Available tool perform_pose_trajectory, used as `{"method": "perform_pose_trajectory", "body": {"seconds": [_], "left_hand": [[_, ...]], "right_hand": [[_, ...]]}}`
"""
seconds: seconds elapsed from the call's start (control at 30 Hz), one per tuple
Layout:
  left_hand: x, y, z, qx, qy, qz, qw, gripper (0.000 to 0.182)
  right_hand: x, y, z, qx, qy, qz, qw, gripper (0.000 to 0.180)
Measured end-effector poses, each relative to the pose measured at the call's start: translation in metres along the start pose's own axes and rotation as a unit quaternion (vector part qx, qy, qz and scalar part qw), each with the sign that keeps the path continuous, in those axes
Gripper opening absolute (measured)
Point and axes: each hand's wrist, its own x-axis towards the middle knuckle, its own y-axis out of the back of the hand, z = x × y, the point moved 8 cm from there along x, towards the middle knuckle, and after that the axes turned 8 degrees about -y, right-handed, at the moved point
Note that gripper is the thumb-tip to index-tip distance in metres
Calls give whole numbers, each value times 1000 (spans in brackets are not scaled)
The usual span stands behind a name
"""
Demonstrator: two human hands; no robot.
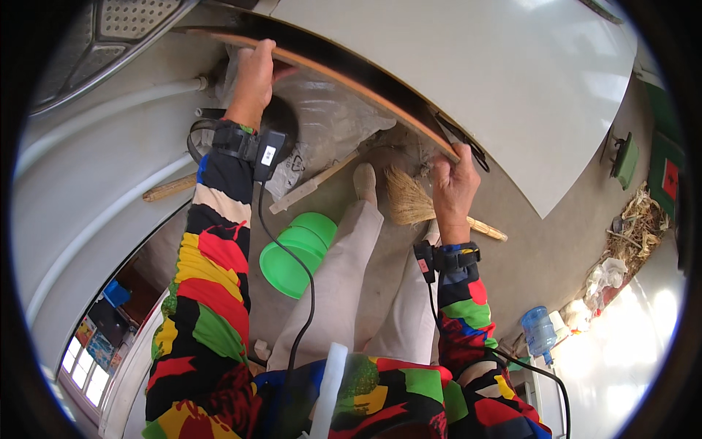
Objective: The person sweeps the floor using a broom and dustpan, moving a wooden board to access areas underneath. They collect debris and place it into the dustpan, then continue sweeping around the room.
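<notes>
My left hand (255,82) grips the orange-brown edge of a long thin board (351,79) near its left part. The board's right end is pinched in my right hand (456,181). A dark gap lies between the board and a large white panel (460,60). Beneath the board are clear plastic wrapping (334,110) and a wooden strip (315,184). A straw hand broom (406,200) lies on the floor beside my right hand, its handle passing behind my wrist. A black cable (480,156) hangs at the panel's edge, close to my right fingers.
Green plastic basins (299,255) are on the floor by my leg. White pipes (109,107) run along the left wall, near a wooden handle (170,188). At right are a blue water bottle (539,331), a heap of dry husks (636,230) and a green dustpan-like object (625,160).
</notes>
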Motion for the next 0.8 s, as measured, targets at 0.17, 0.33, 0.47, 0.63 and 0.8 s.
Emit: {"method": "perform_pose_trajectory", "body": {"seconds": [0.17,0.33,0.47,0.63,0.8], "left_hand": [[24,0,-4,23,-24,-39,999,30],[28,-5,0,1,-18,-30,999,40],[16,-22,16,-21,-86,-54,995,39],[19,-31,22,-34,-100,-64,992,43],[20,-28,16,-8,-69,-41,997,48]], "right_hand": [[7,3,0,45,-16,2,999,11],[13,5,-4,19,-4,0,1000,14],[12,7,-10,47,-22,-6,999,18],[2,16,-27,-77,-18,33,996,26],[3,24,-29,-67,-18,43,997,23]]}}
